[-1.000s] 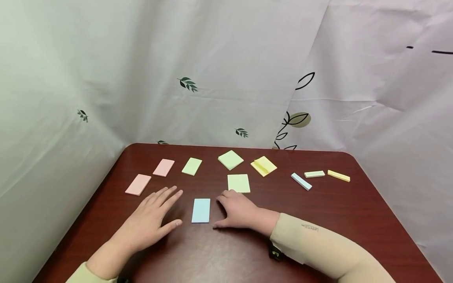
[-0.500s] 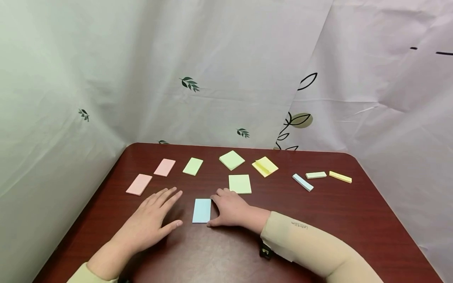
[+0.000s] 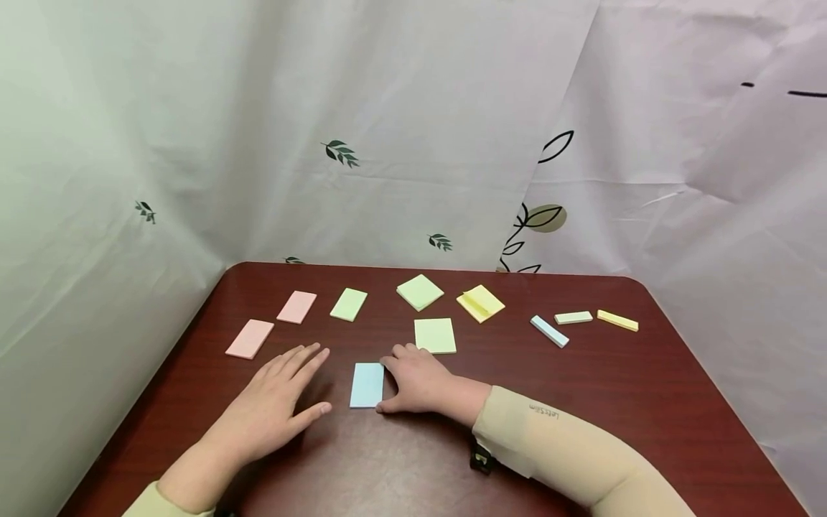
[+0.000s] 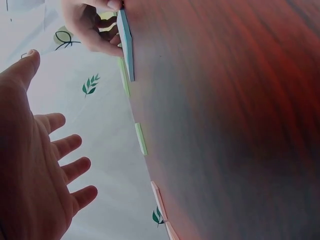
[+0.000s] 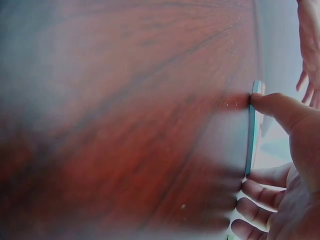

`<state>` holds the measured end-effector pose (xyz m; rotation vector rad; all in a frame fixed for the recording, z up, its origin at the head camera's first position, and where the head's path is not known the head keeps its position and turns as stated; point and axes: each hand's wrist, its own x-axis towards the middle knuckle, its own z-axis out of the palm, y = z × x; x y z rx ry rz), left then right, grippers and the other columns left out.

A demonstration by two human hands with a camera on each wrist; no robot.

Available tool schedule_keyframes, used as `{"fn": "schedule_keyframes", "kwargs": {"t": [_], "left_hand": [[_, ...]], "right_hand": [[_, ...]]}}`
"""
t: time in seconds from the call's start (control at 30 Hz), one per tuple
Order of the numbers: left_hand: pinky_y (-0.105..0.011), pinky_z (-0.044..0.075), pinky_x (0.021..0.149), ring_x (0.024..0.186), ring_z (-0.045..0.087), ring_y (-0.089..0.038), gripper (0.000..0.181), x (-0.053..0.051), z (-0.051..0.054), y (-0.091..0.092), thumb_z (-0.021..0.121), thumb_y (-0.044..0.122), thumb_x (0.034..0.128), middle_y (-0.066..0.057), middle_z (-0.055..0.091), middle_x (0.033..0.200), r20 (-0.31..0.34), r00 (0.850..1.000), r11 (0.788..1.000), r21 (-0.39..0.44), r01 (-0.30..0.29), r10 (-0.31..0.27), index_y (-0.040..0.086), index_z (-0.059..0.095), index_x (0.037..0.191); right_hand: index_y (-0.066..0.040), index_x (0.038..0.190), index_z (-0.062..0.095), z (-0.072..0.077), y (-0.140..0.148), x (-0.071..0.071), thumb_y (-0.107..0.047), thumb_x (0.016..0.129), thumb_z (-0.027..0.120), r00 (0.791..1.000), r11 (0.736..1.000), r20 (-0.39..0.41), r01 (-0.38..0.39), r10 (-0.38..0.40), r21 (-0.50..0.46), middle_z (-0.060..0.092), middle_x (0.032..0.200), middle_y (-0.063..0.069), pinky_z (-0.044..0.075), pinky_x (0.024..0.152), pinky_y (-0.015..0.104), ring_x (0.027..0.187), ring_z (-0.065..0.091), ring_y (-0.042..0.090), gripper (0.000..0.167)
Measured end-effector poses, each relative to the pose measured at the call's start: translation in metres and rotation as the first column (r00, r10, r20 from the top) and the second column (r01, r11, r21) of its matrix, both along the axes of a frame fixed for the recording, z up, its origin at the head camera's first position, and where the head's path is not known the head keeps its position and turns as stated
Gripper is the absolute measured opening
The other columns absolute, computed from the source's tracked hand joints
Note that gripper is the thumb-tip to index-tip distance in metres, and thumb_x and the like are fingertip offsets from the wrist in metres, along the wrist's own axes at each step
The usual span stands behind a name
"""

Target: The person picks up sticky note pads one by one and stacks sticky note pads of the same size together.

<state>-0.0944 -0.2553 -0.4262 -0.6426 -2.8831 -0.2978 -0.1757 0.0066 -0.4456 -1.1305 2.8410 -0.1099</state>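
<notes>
A light blue pad lies flat on the dark red table, long side pointing away. My right hand holds its right side, thumb at the near corner and index finger at the far one; the right wrist view shows thumb and index finger at two ends of the blue pad. To the pad's left, my left hand hovers or rests with fingers spread, touching no pad; in the left wrist view this hand is empty, its palm visible.
Pink pads lie at the left, a small green pad beside them. Square green pads and a yellow one are behind my right hand. Narrow blue, pale green and yellow strips lie at the right.
My right hand has moved left, from beside the blue pad onto its right-hand corners. The left hand and the pads have stayed in place on the table.
</notes>
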Motion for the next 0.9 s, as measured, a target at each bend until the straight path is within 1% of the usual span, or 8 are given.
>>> {"fn": "schedule_keyframes", "kwargs": {"t": [0.17, 0.4, 0.47, 0.53, 0.6, 0.7, 0.83, 0.9], "left_hand": [[-0.056, 0.028, 0.110, 0.141, 0.034, -0.037, 0.078, -0.001, -0.001, -0.001, 0.065, 0.050, 0.0915, -0.011, 0.037, 0.154, 0.003, 1.000, 1.000, 0.004, -0.007, 0.007, 0.014, 0.036, 0.154], [-0.057, 0.029, 0.109, 0.140, 0.035, -0.038, 0.078, -0.004, -0.002, -0.001, 0.066, 0.050, 0.0914, -0.012, 0.038, 0.154, 0.010, 1.000, 1.000, 0.000, -0.015, 0.015, 0.012, 0.037, 0.153], [-0.058, 0.031, 0.108, 0.139, 0.036, -0.039, 0.077, -0.006, -0.001, -0.001, 0.065, 0.050, 0.0920, -0.014, 0.039, 0.153, 0.024, 0.999, 0.999, -0.002, -0.033, 0.033, 0.011, 0.037, 0.153], [-0.060, 0.033, 0.106, 0.137, 0.039, -0.040, 0.076, -0.009, 0.002, -0.002, 0.064, 0.050, 0.0926, -0.016, 0.041, 0.151, 0.047, 0.996, 0.997, 0.003, -0.071, 0.071, 0.007, 0.040, 0.151], [-0.061, 0.035, 0.103, 0.135, 0.041, -0.041, 0.075, -0.012, 0.005, -0.003, 0.063, 0.050, 0.0933, -0.018, 0.044, 0.149, 0.076, 0.990, 0.992, 0.009, -0.123, 0.122, 0.005, 0.042, 0.149], [-0.064, 0.038, 0.099, 0.131, 0.044, -0.044, 0.071, -0.018, 0.009, -0.007, 0.063, 0.049, 0.0936, -0.022, 0.048, 0.143, 0.109, 0.974, 0.979, 0.020, -0.204, 0.201, 0.000, 0.047, 0.144], [-0.065, 0.040, 0.096, 0.128, 0.046, -0.047, 0.068, -0.027, 0.014, -0.014, 0.063, 0.045, 0.0937, -0.027, 0.050, 0.139, 0.159, 0.948, 0.958, 0.030, -0.285, 0.277, -0.002, 0.050, 0.140], [-0.066, 0.041, 0.093, 0.125, 0.048, -0.049, 0.067, -0.032, 0.016, -0.018, 0.063, 0.045, 0.0938, -0.029, 0.050, 0.138, 0.187, 0.931, 0.945, 0.037, -0.325, 0.313, -0.003, 0.050, 0.139]], "right_hand": [[-0.015, 0.128, 0.063, 0.000, 0.000, -0.002, -0.064, 0.075, 0.075, 1.000, 1.000, -0.004, -0.002, 0.002, 0.004, 0.056, 0.107, -0.002, 0.045, 0.079, 0.032, 0.093, 0.050, 0.017, 0.074], [-0.015, 0.130, 0.063, 0.001, 0.001, -0.001, -0.064, 0.077, 0.074, 1.000, 1.000, 0.005, -0.011, 0.011, 0.015, 0.056, 0.109, -0.002, 0.045, 0.080, 0.032, 0.094, 0.050, 0.017, 0.073], [-0.015, 0.130, 0.063, 0.001, 0.001, -0.001, -0.064, 0.077, 0.074, 1.000, 1.000, 0.008, -0.012, 0.012, 0.016, 0.056, 0.109, -0.002, 0.045, 0.080, 0.032, 0.094, 0.050, 0.017, 0.073], [-0.015, 0.130, 0.063, 0.001, 0.001, -0.001, -0.064, 0.077, 0.073, 1.000, 1.000, 0.009, -0.014, 0.014, 0.017, 0.056, 0.109, -0.002, 0.045, 0.080, 0.032, 0.095, 0.050, 0.017, 0.073], [-0.015, 0.130, 0.063, 0.001, 0.001, -0.001, -0.064, 0.077, 0.073, 1.000, 1.000, 0.008, -0.016, 0.015, 0.018, 0.056, 0.110, -0.002, 0.045, 0.081, 0.032, 0.095, 0.051, 0.017, 0.073], [-0.015, 0.130, 0.063, 0.001, 0.001, -0.001, -0.064, 0.077, 0.073, 1.000, 1.000, 0.002, -0.019, 0.019, 0.019, 0.056, 0.111, -0.002, 0.045, 0.082, 0.032, 0.096, 0.051, 0.017, 0.073], [-0.015, 0.129, 0.063, 0.001, 0.000, -0.002, -0.064, 0.077, 0.073, 1.000, 0.999, -0.006, -0.026, 0.026, 0.023, 0.056, 0.110, -0.003, 0.045, 0.082, 0.032, 0.095, 0.051, 0.017, 0.072], [-0.014, 0.128, 0.063, 0.001, 0.000, -0.003, -0.064, 0.077, 0.074, 0.999, 0.999, -0.009, -0.031, 0.031, 0.026, 0.056, 0.109, -0.003, 0.046, 0.082, 0.032, 0.094, 0.051, 0.017, 0.072]]}}
